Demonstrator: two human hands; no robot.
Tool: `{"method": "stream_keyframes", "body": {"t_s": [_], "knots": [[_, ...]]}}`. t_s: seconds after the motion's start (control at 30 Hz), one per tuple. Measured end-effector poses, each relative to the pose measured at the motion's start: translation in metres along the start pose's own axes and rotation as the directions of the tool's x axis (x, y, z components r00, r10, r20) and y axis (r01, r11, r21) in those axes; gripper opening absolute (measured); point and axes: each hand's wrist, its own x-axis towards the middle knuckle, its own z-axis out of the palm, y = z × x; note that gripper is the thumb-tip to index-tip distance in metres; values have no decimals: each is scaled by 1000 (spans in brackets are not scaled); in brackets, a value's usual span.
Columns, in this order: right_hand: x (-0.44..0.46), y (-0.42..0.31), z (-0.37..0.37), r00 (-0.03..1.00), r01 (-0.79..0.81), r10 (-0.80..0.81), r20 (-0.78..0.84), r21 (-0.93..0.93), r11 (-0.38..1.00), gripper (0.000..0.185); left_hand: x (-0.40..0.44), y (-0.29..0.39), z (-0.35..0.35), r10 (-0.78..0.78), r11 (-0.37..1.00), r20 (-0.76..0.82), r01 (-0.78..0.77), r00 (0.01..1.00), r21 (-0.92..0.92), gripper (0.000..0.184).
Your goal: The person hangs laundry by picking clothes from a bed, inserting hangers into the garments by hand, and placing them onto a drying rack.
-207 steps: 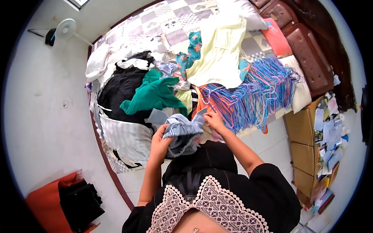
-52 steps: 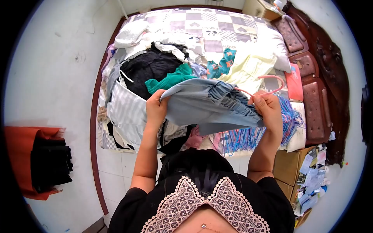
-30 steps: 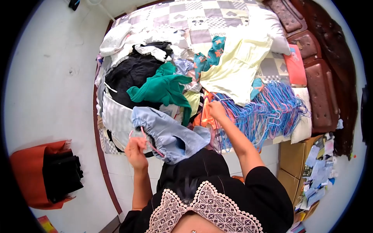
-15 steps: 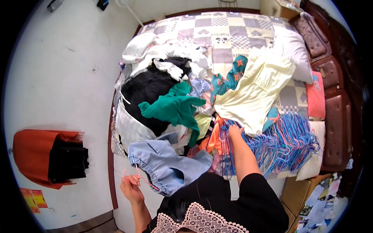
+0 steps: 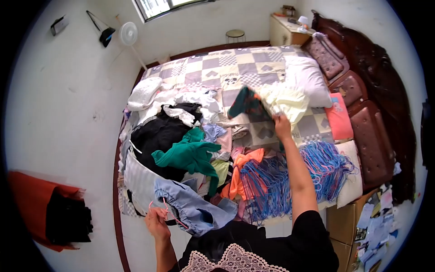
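Low on the left, my left hand (image 5: 157,222) is closed on a thin pink hanger (image 5: 180,222). A light blue denim garment (image 5: 194,206) hangs on that hanger, its elastic-looking edge toward my hand. My right hand (image 5: 282,124) is closed on a pale yellow garment (image 5: 287,99) over the bed. Close by is a teal garment with an orange pattern (image 5: 248,105), blurred by motion; whether my fingers also grip it, I cannot tell. Below my right forearm lies a mass of blue and pink hangers (image 5: 267,190). Left of these are an orange garment (image 5: 242,172) and a green garment (image 5: 188,152).
A heap of black (image 5: 161,127) and white clothes covers the bed's left side. Pillows (image 5: 308,79) lie by the brown padded headboard (image 5: 371,136). A drawer cabinet (image 5: 340,224) stands at lower right. Orange and black cloths (image 5: 31,204) hang at left. A fan (image 5: 128,34) stands far back.
My right hand has moved from the hangers up and away, shifting the yellow and teal garments farther back on the bed. My left hand still holds the denim garment's hanger. The view has tilted up.
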Motion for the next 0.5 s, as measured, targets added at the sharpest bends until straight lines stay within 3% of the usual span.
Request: {"method": "stream_keyframes", "body": {"t_s": [0.07,0.2,0.27,0.33,0.43,0.5], "knots": [[32,-49,-39,991,55,-59,-123,-33,998,29,4,0,-3,-21,998,0,21,1000,-66,44],[51,-167,-131,947,102,-135,-293,-126,987,30,19,2,-25,-1,993,146,18,989,-119,44],[42,-223,-178,959,-130,202,-198,326,936,27,31,5,-33,5,981,225,39,974,-189,44],[16,-278,-221,980,-89,178,-87,608,789,20,43,11,-41,-20,965,259,86,966,-247,44],[-33,-356,-265,988,-52,144,-62,742,669,19,56,17,-48,-10,933,325,126,946,-338,43],[-72,-399,-283,985,-14,133,-107,725,688,22,60,23,-51,-13,910,429,189,903,-369,41]]}}
